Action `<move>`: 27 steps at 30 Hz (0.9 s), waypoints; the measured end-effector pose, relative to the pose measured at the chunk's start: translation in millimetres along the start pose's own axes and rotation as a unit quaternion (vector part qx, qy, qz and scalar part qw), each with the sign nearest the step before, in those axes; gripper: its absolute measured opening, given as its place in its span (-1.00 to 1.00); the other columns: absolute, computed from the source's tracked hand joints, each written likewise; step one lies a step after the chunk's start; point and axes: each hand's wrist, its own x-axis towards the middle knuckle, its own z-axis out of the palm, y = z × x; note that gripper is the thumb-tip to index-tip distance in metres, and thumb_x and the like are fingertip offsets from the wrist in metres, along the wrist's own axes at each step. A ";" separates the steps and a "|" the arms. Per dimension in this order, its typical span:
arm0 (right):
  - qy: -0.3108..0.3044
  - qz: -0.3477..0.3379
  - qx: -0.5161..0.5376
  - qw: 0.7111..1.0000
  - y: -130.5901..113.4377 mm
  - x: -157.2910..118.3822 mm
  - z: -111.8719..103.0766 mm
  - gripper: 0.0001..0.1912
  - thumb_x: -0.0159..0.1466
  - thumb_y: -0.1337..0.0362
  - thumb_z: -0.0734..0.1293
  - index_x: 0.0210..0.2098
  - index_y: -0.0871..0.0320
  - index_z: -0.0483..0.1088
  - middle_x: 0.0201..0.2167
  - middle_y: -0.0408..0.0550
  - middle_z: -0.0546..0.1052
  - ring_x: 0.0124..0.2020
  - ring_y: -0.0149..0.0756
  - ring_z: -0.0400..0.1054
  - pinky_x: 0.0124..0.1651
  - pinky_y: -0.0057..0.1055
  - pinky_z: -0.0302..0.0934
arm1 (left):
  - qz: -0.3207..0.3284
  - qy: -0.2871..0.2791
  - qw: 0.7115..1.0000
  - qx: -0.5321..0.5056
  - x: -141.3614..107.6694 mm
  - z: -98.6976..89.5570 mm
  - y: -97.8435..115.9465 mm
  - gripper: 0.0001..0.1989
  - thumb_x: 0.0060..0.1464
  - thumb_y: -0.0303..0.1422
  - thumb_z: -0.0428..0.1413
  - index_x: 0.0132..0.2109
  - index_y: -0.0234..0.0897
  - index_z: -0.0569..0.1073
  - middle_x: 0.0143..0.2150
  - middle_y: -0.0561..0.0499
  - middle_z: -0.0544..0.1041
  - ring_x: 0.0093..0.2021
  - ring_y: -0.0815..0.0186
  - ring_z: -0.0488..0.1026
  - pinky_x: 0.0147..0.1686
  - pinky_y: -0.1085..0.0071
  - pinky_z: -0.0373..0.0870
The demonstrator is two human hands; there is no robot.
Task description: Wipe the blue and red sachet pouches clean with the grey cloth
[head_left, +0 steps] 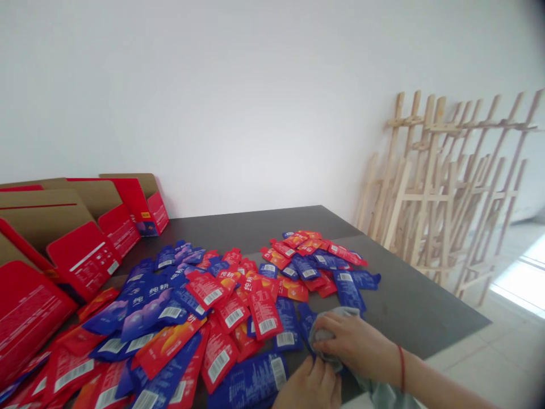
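Note:
My right hand [355,343], with a red cord round its wrist, is closed on a crumpled grey cloth [321,336]. The cloth presses against a blue pouch [305,319], which it partly covers. Just below, my left hand [310,385] has its fingers curled at the lower end of that pouch; its grip is partly hidden. To the left lies a big loose heap of red pouches [233,312] and blue pouches [149,292] with white barcode labels. Beyond my hands is a smaller pile of red and blue pouches [304,267].
Open red cardboard boxes [85,258] with brown insides stand in a row along the left of the dark table [409,307]. A white wall rises behind the table. Several wooden easels [426,193] lean beyond its right edge, on a pale tiled floor.

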 end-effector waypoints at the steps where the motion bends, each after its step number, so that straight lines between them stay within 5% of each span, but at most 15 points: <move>1: -0.001 0.002 -0.009 1.000 -0.4 10.6 1.0 -0.79 0.32 0.34 0.34 -0.08 0.01 0.55 0.05 0.01 0.49 -0.02 -0.07 0.40 -0.06 -0.26 0.32 | -0.011 0.011 1.000 0.004 -1.9 2.6 2.4 -0.82 0.34 -0.37 0.01 -0.15 -0.33 0.47 -0.25 -0.07 0.57 -0.26 0.22 0.51 -0.24 0.32 0.35; 6: 0.037 0.080 0.027 0.996 16.8 44.3 8.7 -0.55 0.22 0.50 0.29 0.02 -0.02 0.52 0.04 0.00 0.49 0.01 -0.12 0.42 0.00 -0.27 0.34 | 0.010 -0.028 1.000 -0.003 1.9 -5.0 -1.9 -0.83 0.35 -0.32 0.02 -0.11 -0.32 0.45 -0.25 -0.08 0.57 -0.26 0.22 0.50 -0.37 0.34 0.31; 10: 0.177 0.148 0.186 0.955 46.7 34.2 29.1 -0.50 0.23 0.50 0.21 0.08 0.03 0.48 0.05 -0.01 0.48 0.05 -0.21 0.42 0.13 -0.28 0.31 | -0.002 -0.082 0.995 -0.051 29.4 -14.7 -19.5 -0.83 0.36 -0.31 0.05 -0.04 -0.32 0.43 -0.27 -0.01 0.53 -0.30 0.28 0.46 -0.37 0.34 0.29; 14: 0.300 0.184 0.275 0.895 67.4 19.8 52.2 -0.62 0.29 0.36 0.21 0.03 0.06 0.51 0.09 0.05 0.48 0.14 -0.13 0.38 0.21 -0.22 0.29 | 0.059 -0.111 0.987 -0.100 57.5 4.0 -33.2 -0.85 0.35 -0.28 0.08 -0.15 -0.25 0.44 -0.24 0.03 0.56 -0.23 0.29 0.48 -0.35 0.33 0.30; 19: 0.330 0.197 0.295 0.875 70.9 18.9 58.6 -0.66 0.29 0.28 0.25 0.00 0.07 0.54 0.07 0.09 0.50 0.13 -0.06 0.39 0.23 -0.13 0.28 | 0.126 -0.123 0.978 -0.112 73.0 22.7 -50.4 -0.79 0.31 -0.31 0.11 -0.33 -0.24 0.42 -0.47 0.10 0.48 -0.45 0.35 0.43 -0.49 0.36 0.19; 23: 0.299 0.172 0.291 0.892 65.4 21.4 51.7 -0.62 0.30 0.31 0.24 0.07 0.04 0.51 0.07 0.08 0.49 0.12 -0.07 0.39 0.24 -0.12 0.27 | 0.136 -0.120 0.977 -0.113 76.2 -9.1 -88.7 -0.74 0.22 -0.41 0.17 -0.45 -0.24 0.38 -0.48 0.08 0.49 -0.44 0.32 0.43 -0.35 0.31 0.30; 27: 0.269 0.170 0.268 0.909 58.2 21.8 45.1 -0.55 0.26 0.40 0.22 0.09 0.01 0.48 0.11 0.04 0.47 0.15 -0.10 0.38 0.24 -0.18 0.27 | 0.072 -0.141 0.984 -0.084 60.7 -58.7 -152.5 -0.77 0.23 -0.48 0.14 -0.42 -0.24 0.44 -0.41 0.07 0.55 -0.32 0.30 0.48 -0.04 0.26 0.37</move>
